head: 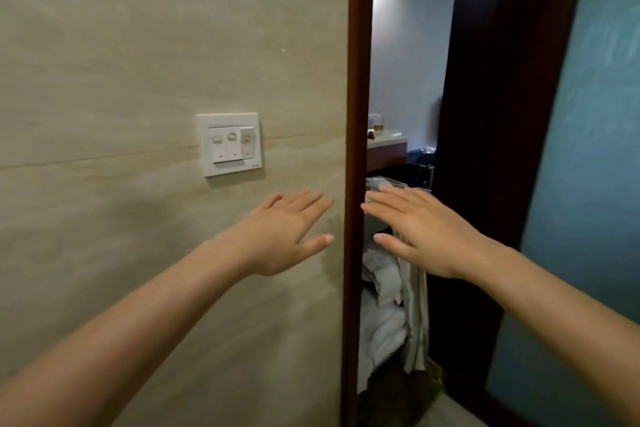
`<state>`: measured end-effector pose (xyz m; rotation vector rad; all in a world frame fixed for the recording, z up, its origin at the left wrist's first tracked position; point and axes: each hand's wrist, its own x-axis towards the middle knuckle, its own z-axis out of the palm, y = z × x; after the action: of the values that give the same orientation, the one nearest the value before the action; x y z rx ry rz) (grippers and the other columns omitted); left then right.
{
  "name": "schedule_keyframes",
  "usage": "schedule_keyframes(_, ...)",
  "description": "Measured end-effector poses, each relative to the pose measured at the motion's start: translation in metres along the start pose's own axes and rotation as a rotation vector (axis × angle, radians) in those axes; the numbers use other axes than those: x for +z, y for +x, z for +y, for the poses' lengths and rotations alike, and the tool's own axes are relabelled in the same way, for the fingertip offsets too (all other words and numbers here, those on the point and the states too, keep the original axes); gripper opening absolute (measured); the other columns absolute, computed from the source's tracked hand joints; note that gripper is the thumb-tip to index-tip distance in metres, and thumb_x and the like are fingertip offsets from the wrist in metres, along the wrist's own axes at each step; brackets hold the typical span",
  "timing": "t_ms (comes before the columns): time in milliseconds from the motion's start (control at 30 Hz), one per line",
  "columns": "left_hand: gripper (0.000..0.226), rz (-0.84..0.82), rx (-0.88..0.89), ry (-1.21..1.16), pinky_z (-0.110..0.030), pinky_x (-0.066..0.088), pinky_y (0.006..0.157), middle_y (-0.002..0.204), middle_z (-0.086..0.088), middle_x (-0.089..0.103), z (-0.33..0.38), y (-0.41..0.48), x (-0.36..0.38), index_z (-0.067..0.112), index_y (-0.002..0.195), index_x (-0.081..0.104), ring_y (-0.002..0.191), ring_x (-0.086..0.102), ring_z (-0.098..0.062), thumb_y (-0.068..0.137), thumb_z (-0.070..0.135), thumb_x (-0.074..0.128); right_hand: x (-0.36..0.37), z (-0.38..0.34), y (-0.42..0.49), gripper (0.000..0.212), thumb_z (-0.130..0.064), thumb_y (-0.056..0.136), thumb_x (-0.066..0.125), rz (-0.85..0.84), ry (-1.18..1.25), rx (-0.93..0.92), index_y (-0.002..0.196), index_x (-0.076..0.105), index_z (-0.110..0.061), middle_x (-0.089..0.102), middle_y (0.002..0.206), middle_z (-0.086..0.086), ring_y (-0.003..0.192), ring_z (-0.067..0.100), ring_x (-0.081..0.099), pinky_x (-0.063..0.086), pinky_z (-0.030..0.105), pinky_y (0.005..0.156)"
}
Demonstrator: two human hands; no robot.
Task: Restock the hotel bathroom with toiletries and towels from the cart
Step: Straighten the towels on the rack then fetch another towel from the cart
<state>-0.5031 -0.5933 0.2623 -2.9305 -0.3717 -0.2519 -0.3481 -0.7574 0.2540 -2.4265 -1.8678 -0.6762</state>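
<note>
Both my arms reach forward with empty hands. My left hand (287,232) hovers in front of the beige tiled wall, fingers straight and spread. My right hand (419,229) is stretched out flat in the doorway gap, palm down, holding nothing. Beyond and below it, through the gap, lies a heap of white towels or linen (388,315) on what looks like the cart. Most of the cart is hidden by the door frame and my right hand.
A white three-button light switch (230,144) is on the beige wall (138,62). The dark wooden door frame (355,114) runs vertically between my hands. A dark door with a teal frosted glass panel (581,184) stands at the right. A counter with small bottles (384,135) shows farther back.
</note>
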Motion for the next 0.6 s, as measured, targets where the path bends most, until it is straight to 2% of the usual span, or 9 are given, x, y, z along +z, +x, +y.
schedule_keyframes(167,0.064,-0.035,0.119,-0.090,-0.033,-0.001,0.116,0.159,0.006,-0.004,0.038,0.076,0.021,0.028,0.150,0.000,0.145,-0.002,-0.010,0.097,0.052,0.025,0.032,0.068,-0.016,0.058,-0.051,0.097,0.026,-0.083,-0.017,0.128,0.149,0.017,-0.028,0.010,0.158,-0.006,0.146,0.011,0.004,0.004,0.029,0.117)
schedule_keyframes(300,0.064,-0.032,0.185,-0.145,-0.035,0.000,0.116,0.159,0.005,-0.002,0.058,0.137,0.038,0.027,0.150,0.001,0.145,-0.003,-0.010,0.097,0.051,0.026,0.055,0.112,-0.016,0.057,-0.046,0.097,0.032,-0.128,0.012,0.210,0.149,0.018,-0.027,0.012,0.158,-0.005,0.146,0.011,0.006,0.007,0.031,0.117)
schedule_keyframes(600,0.063,-0.146,0.335,-0.209,-0.036,-0.002,0.115,0.159,0.002,-0.005,0.094,0.261,0.111,0.025,0.150,0.000,0.145,-0.006,-0.012,0.098,0.049,0.026,0.124,0.200,-0.015,0.058,-0.043,0.097,0.037,-0.287,0.064,0.392,0.149,0.018,-0.026,0.016,0.158,-0.002,0.145,0.014,0.011,0.007,0.033,0.117)
